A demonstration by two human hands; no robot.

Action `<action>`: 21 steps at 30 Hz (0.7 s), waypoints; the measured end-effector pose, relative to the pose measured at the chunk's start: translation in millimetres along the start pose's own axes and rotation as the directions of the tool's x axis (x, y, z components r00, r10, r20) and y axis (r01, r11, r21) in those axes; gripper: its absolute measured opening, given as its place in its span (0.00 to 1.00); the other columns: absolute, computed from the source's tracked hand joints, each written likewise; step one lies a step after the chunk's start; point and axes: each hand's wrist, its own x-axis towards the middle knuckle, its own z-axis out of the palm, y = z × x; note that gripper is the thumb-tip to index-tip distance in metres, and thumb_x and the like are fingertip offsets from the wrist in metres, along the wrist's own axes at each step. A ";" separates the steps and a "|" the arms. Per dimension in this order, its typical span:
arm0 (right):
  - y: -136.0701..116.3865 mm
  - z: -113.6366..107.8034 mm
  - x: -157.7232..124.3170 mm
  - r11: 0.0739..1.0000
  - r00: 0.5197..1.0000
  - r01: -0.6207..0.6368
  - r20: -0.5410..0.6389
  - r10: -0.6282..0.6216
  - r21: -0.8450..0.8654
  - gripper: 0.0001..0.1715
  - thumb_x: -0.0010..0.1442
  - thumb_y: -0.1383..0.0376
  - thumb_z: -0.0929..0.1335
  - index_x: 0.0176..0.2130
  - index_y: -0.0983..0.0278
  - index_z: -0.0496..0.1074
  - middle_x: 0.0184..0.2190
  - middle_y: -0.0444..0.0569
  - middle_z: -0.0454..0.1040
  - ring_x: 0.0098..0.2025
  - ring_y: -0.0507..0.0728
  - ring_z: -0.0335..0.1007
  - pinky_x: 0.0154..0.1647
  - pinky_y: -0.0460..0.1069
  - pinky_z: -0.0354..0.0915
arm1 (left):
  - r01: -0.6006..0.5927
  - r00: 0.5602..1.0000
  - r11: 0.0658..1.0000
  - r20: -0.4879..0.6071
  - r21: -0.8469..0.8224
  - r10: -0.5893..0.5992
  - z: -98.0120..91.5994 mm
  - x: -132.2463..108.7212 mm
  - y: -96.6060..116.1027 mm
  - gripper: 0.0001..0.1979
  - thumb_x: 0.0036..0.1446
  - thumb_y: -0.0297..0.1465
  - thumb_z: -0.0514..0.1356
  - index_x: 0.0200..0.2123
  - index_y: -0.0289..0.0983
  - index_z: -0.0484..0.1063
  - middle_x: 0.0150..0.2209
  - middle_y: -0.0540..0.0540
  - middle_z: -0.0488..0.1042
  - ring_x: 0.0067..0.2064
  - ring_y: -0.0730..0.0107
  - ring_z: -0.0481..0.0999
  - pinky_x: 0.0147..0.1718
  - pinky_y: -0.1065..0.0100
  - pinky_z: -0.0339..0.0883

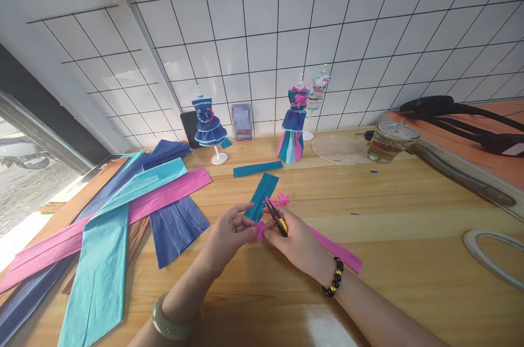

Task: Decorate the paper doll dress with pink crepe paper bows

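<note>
A small pink paper flower (pixel 260 230) is pinched between the fingertips of my left hand (pixel 231 232), which is closed on it. My right hand (pixel 297 240) is closed around small dark-bladed scissors with yellow on the handle (pixel 278 217), their tips pointing up and away. Its thumb and a finger also touch the flower's right edge. Just beyond the scissors lie pink paper scraps (pixel 281 199). A teal paper strip (pixel 264 191) stretches behind my fingers, and a pink strip (pixel 338 251) runs partly hidden behind my right wrist.
Long crepe paper strips (pixel 102 259) in several colours overlap at left, beside a pleated blue piece (pixel 178 229). Small dress forms (pixel 208 120) in paper dresses stand near the tiled wall, with a phone (pixel 242 122). A lidded cup (pixel 391 142) and a tape roll (pixel 477 243) are at right.
</note>
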 end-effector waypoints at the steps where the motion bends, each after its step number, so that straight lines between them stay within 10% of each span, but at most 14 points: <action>1: -0.7 -0.2 0.1 1.000 1.000 -0.008 0.000 0.008 -0.002 0.23 0.51 0.68 0.66 0.48 0.67 0.64 0.32 0.46 0.73 0.39 0.55 0.70 0.46 0.51 0.62 | 0.001 1.000 1.000 0.005 0.002 -0.001 -0.2 -0.4 0.5 0.28 0.43 0.32 0.66 0.48 0.33 0.63 0.26 0.49 0.75 0.28 0.70 0.74 0.32 0.68 0.65; 21: -2.3 -4.3 0.6 1.000 0.998 -0.015 0.055 0.015 0.004 0.19 0.53 0.67 0.65 0.46 0.66 0.63 0.30 0.44 0.73 0.37 0.55 0.70 0.43 0.50 0.63 | -0.005 0.999 0.999 -0.032 0.053 0.006 -1.3 -2.3 4.6 0.29 0.44 0.31 0.65 0.50 0.33 0.62 0.24 0.51 0.73 0.29 0.69 0.73 0.34 0.66 0.64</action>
